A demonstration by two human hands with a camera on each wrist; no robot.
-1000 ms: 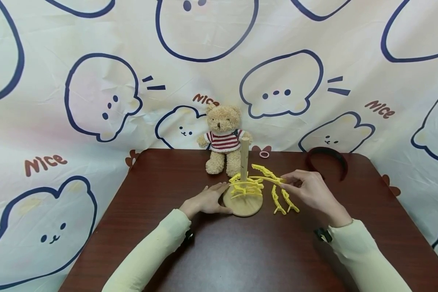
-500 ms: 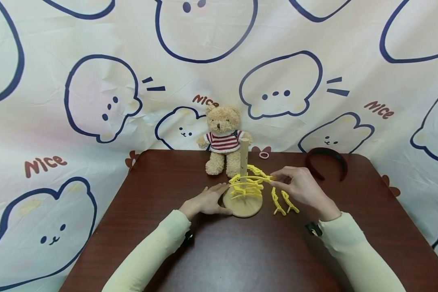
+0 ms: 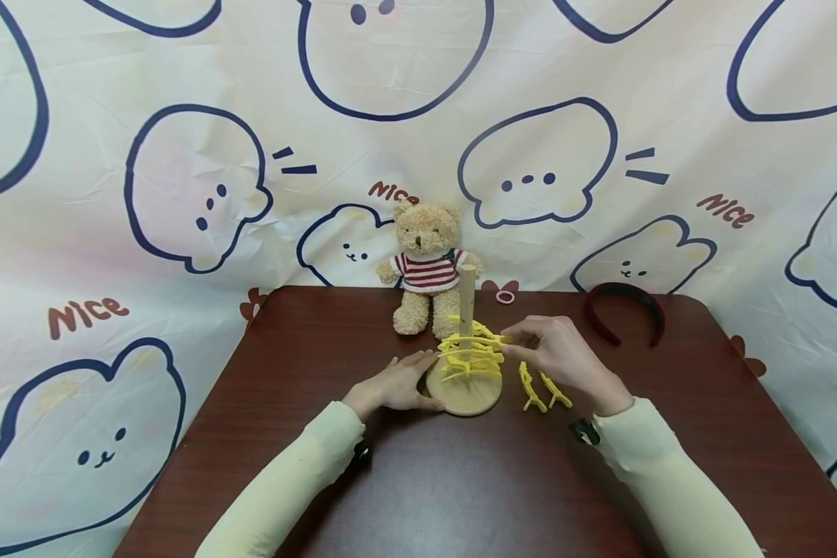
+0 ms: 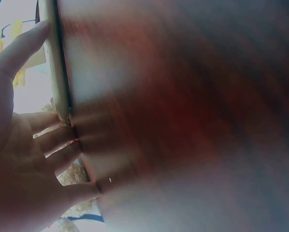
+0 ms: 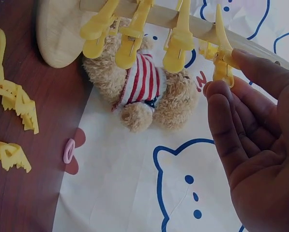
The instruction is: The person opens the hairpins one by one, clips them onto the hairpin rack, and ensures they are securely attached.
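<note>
Spreading below a sheet (image 3: 363, 170), the table (image 3: 425, 496) carries a bear (image 3: 427, 267) and, before it, a stand (image 3: 463, 399); the left hand (image 3: 394, 384), fingers straight, touches the stand's base; the right hand (image 3: 565, 349) pinches a clip (image 5: 225, 38) at the post (image 3: 466, 298), above others; two loose clips (image 3: 530, 387) lie right of the base; a ring (image 3: 505, 301) lies at the table's back edge

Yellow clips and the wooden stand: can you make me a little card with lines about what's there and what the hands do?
Left hand: this hand touches the edge of the round wooden base
Right hand: this hand pinches a yellow clip at the post
Post: the wooden post stands upright
Other clips on post: at least three
Loose clips: two, on the table
Teddy: striped-shirt bear, behind the post
Headband: dark, at the table's back right
</note>
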